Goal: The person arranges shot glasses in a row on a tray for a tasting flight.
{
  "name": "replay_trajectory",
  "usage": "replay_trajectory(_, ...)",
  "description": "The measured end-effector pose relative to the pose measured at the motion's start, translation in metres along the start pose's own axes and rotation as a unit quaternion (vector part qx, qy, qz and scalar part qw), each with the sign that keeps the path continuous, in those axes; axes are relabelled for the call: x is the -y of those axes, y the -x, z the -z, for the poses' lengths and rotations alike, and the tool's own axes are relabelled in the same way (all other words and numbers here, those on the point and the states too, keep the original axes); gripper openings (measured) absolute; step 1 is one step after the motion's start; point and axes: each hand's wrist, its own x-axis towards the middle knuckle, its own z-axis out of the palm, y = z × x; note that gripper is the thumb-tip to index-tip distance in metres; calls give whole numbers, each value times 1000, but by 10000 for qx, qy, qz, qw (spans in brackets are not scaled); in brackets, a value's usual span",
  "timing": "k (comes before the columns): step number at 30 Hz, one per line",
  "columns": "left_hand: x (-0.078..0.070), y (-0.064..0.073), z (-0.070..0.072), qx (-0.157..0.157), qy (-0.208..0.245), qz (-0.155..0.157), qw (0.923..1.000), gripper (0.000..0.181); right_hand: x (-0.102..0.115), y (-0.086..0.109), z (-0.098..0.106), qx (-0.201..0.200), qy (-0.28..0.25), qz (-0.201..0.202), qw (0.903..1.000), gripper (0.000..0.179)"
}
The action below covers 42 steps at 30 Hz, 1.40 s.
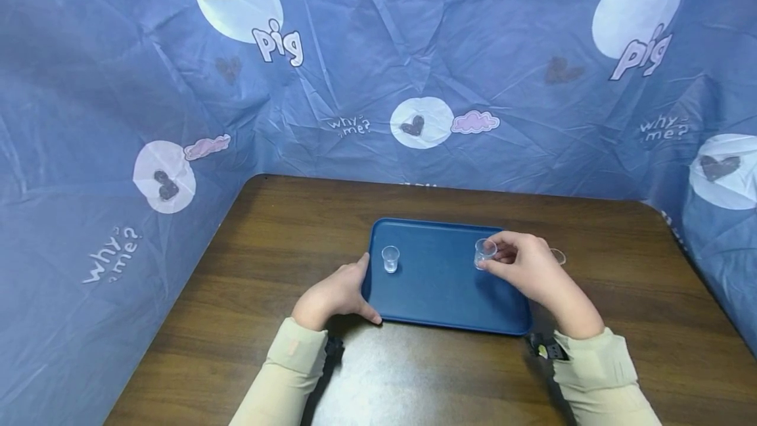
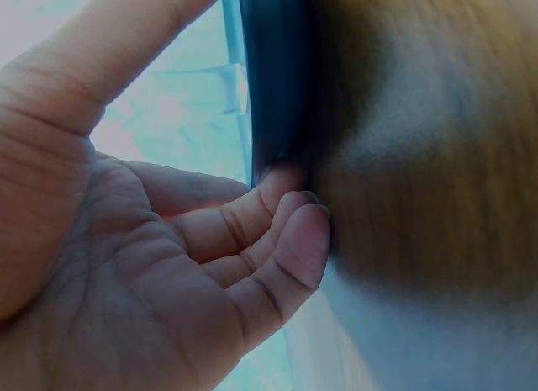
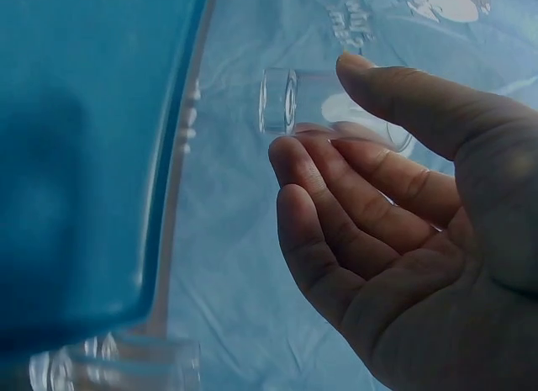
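Head view: the right grip (image 1: 535,270) pinches a cup (image 1: 481,252) above the tray (image 1: 434,288); the left grip (image 1: 334,291), loosely spread, touches its near-left corner, I'd guess for steadiness.

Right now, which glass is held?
The glass in the right hand; another glass stands untouched on the tray, and partly hidden glassware sits beside the tray.

The head view looks forward and down from above, blue tray (image 1: 434,291) at five o'clock. Close wrist views, facing left hand (image 2: 151,244) and right hand (image 3: 412,265), share it at twelve and nine o'clock.
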Motion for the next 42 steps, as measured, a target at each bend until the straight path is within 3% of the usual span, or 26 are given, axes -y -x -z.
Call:
replay_trajectory(10,0,-1,-1,0,-35,-34,10000,133,9,-13,-25,174,-146,176,9996,25)
replay_trajectory(18,1,-1,-1,6,-34,23,10000,133,15,-23,-42,362,-313,82,9988,25)
replay_trajectory(35,2,-2,-2,10,3,19,10000,135,22,-42,-80,717,-219,199,9970,21)
replay_trajectory(42,2,-2,-3,9,-19,44,10000,135,24,-48,-93,854,-210,41,9961,25)
